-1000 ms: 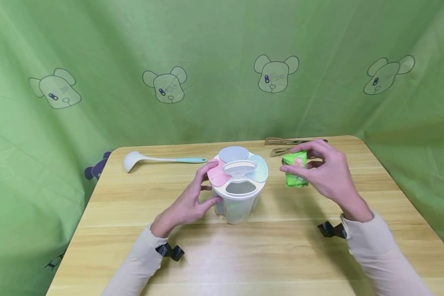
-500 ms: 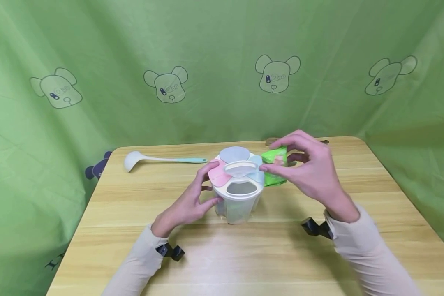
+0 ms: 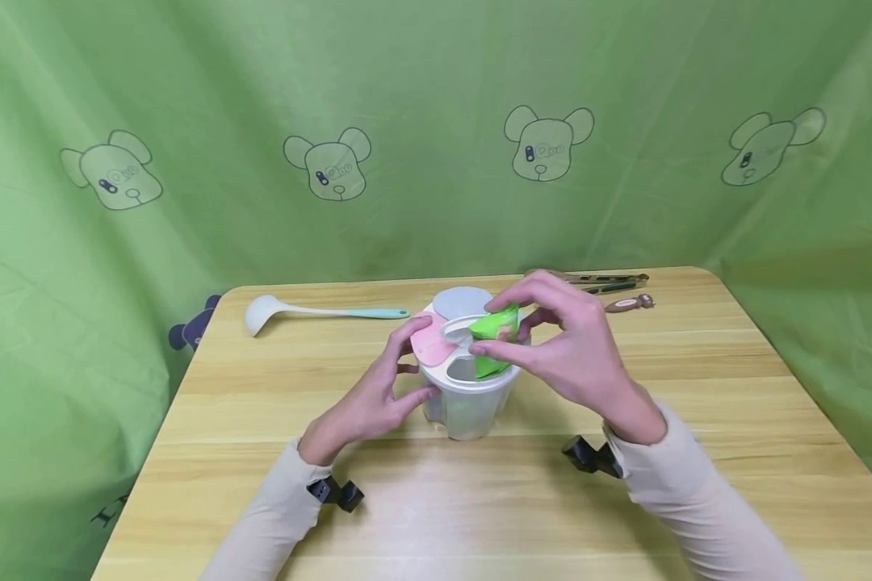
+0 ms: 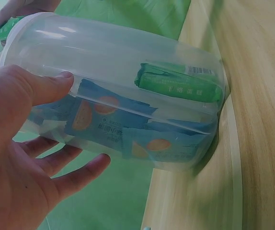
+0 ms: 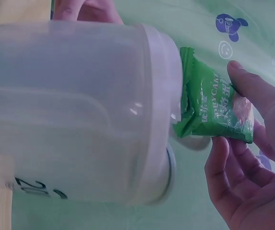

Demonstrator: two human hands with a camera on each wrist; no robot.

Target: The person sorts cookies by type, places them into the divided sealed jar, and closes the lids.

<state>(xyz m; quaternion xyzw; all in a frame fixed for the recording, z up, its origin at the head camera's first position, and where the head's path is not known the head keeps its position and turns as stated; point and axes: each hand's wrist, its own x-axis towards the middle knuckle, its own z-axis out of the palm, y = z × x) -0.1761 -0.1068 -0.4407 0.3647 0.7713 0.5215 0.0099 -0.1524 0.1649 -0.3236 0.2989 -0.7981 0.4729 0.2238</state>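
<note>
My left hand (image 3: pixel 371 395) steadies a translucent lidded food container (image 3: pixel 468 415), thumb on its side and fingertips at the pink flap (image 3: pixel 430 343). The container stands upright on the table; one front flap is raised above an opening (image 3: pixel 461 369). My right hand (image 3: pixel 567 347) pinches a small green snack packet (image 5: pixel 211 103) between thumb and fingers, directly over that opening. In the right wrist view the packet's crimped end is right at the lid's edge. Through the wall in the left wrist view, several blue packets (image 4: pixel 106 115) and a green packet (image 4: pixel 178 84) show in separate compartments.
Behind to the left lies a white ladle (image 3: pixel 265 311) with a turquoise handle. Several brown-ended utensils (image 3: pixel 628 303) lie at the back right, partly hidden by my right hand. A green curtain (image 3: pixel 436 202) hangs close behind the table's (image 3: pixel 262 403) far edge.
My right hand has carried the green packet leftward from beside the container to above its opening, tilting it. The left hand and container have stayed in place.
</note>
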